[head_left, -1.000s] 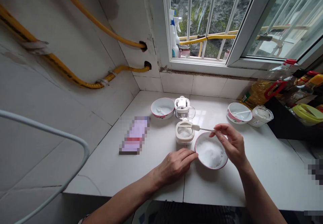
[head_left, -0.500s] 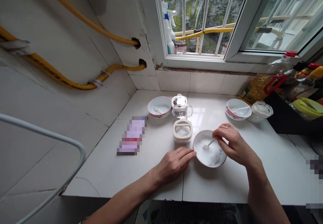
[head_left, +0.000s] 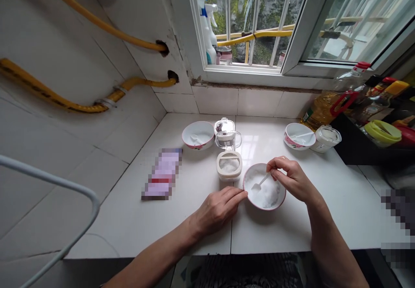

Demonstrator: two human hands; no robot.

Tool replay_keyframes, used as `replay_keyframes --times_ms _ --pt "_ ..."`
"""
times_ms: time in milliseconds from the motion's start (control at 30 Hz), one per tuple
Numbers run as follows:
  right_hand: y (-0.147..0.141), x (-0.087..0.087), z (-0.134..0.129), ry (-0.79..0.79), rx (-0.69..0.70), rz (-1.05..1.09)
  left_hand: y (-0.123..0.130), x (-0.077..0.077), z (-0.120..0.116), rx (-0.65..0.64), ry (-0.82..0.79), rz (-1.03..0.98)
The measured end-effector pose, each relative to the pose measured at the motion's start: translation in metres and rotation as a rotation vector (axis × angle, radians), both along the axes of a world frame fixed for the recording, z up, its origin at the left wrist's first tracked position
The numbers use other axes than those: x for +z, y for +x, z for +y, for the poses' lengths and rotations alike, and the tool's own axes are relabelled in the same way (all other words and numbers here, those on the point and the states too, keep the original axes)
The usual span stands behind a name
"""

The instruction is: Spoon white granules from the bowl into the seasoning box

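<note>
While in white grains (head_left: 266, 195), spoon (head_left: 261, 181) slanting up-right

Two hands (head_left: 217, 212), three floral bowls (head_left: 264, 199), three small spoons (head_left: 259, 186), two lidded seasoning jars (head_left: 228, 165), and perhaps four bottles (head_left: 320, 108), too crowded to count surely.

I take the granule-filled bowl (head_left: 264, 187) on the tiled counter (head_left: 136, 223) as my landmark, a small spoon (head_left: 260, 184) lying in it. Directly behind it sit a square seasoning box (head_left: 228, 165) and then a glass-lidded box (head_left: 224, 133), with a bowl (head_left: 197, 135) left of those. Behind it to the right, another bowl (head_left: 299, 136) stands beside a jar (head_left: 325, 138), and a blurred packet (head_left: 162, 174) lies well left.
</note>
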State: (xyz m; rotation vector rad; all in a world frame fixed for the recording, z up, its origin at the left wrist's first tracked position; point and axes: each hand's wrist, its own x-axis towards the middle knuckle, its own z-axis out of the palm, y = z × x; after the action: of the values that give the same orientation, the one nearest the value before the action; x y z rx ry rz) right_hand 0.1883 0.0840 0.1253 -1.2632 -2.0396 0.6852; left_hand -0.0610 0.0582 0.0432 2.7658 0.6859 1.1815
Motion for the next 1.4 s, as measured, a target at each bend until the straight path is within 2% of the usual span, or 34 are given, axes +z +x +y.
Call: replay_keyframes --times_ms 133,233,433,700,867,967,1067,1133,1200,1267,1333,1400 --pt "-0.008 -0.002 -0.002 0.097 0.124 -0.101 0.000 0.000 0.000 0.002 -0.001 0.004" --pt "-0.010 -0.002 -0.004 0.044 0.157 -0.095 0.000 -0.001 0.000 0.010 0.002 -0.001" --pt "-0.002 -0.001 -0.001 -0.114 -0.029 0.058 0.000 -0.003 0.000 0.004 0.001 -0.013" --pt "0.001 -0.002 0.009 -0.363 -0.154 0.406 0.000 0.001 0.001 -0.004 0.004 -0.013" --pt "-0.002 -0.004 0.014 -0.380 -0.185 0.605 0.001 0.001 0.001 -0.010 0.018 -0.015" --pt "-0.013 -0.005 0.011 -0.287 -0.225 0.650 0.001 0.001 0.001 -0.009 0.019 -0.012" --pt "-0.028 -0.008 0.005 -0.088 -0.233 0.546 0.001 0.002 0.001 -0.012 0.019 -0.005" --pt "-0.036 -0.012 0.001 0.161 -0.149 0.355 0.001 0.002 0.001 -0.010 0.022 0.001" --pt "-0.040 -0.015 0.000 0.434 0.003 0.131 0.001 0.002 0.001 -0.003 0.024 0.006" --pt "-0.040 -0.017 0.000 0.610 0.096 -0.003 0.001 0.002 0.001 0.006 0.021 0.009" --pt "-0.036 -0.016 0.000 0.658 0.079 0.002 0.001 0.002 0.001 0.010 0.019 0.011" --pt "-0.028 -0.012 0.000 0.628 0.002 0.087 0.001 0.002 0.001 0.006 0.019 0.009"
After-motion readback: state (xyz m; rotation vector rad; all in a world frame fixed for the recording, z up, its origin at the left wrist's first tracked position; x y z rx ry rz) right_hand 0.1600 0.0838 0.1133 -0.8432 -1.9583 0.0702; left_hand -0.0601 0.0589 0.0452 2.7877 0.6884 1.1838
